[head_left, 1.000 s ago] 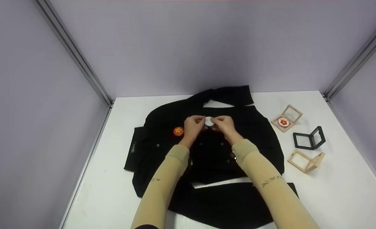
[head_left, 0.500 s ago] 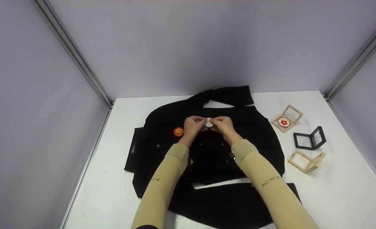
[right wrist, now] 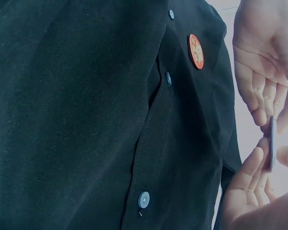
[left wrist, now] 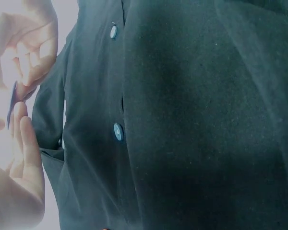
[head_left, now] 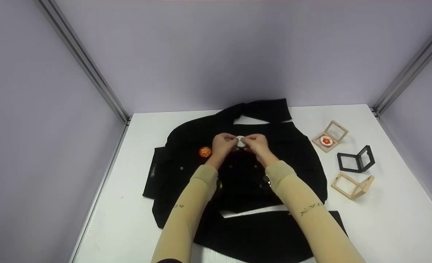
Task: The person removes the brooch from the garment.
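Note:
A thin round badge (head_left: pixel 241 141), its white face up in the head view, is held over the black button-up shirt (head_left: pixel 186 190). My left hand (head_left: pixel 222 147) pinches its left edge between thumb and fingers, while my right hand (head_left: pixel 258 144) pinches the right edge. Both wrist views show the badge (left wrist: pixel 12 104) edge-on, with the two hands meeting at it. It is raised off the cloth. To the left of my left hand, a red badge (head_left: pixel 205 152) with a yellow star-like pattern lies on the shirt; in the right wrist view this red badge (right wrist: pixel 196 51) is beside the button row.
On the white table (head_left: pixel 394 215) at right, a light wooden frame (head_left: pixel 325 146) stands unfolded with a red-and-white badge (head_left: pixel 326 141) in it. Nearer are an unfolded black frame (head_left: pixel 355 162) and another wooden frame (head_left: pixel 352 187). Grey-violet walls (head_left: pixel 216 54) surround the table.
Both hands keep hold of the badge and stay almost in place. The badge's white face tilts slightly, and finger positions on it shift a little.

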Motion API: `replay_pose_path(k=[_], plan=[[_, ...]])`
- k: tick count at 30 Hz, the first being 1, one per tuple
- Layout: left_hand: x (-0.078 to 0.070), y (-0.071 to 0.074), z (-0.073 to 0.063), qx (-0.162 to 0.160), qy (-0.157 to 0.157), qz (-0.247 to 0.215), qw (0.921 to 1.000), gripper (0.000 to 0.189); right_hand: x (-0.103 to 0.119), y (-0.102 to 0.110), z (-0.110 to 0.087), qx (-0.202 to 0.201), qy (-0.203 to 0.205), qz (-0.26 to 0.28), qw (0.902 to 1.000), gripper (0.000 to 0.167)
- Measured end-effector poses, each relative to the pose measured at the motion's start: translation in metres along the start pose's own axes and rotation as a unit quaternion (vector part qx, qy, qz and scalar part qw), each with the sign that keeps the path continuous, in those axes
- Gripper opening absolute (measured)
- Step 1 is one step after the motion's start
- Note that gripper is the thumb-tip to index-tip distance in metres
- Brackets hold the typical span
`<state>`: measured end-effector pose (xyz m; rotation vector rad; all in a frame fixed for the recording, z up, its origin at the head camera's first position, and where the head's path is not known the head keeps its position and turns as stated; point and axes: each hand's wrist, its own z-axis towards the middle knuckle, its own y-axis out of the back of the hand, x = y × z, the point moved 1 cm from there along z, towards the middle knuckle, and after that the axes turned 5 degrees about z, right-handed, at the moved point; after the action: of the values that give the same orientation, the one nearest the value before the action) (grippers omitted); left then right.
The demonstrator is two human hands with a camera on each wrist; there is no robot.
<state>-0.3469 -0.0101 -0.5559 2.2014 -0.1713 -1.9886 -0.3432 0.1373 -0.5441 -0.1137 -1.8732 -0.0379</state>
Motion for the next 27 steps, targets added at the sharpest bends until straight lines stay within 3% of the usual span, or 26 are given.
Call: replay_pose_path(k=[10, 18, 27], plan=[[-0.0013, 0.0004, -0.0009, 0.005, -0.017, 0.06, 0.998, 0.015, -0.0013, 0.0004, 0.0006, -0.011, 0.015, -0.03, 0.9994, 0.016], [-0.0001, 0.0013, -0.0006, -0.003, -0.007, 0.072, 0.9974, 0.014, -0.0023, -0.0019, 0.0017, -0.018, 0.031, -0.053, 0.998, 0.014], [0.002, 0.003, 0.0006, 0.0, -0.023, 0.085, 0.9961, 0.015, -0.0043, -0.0048, -0.0014, -0.041, 0.048, -0.094, 0.9936, 0.022]])
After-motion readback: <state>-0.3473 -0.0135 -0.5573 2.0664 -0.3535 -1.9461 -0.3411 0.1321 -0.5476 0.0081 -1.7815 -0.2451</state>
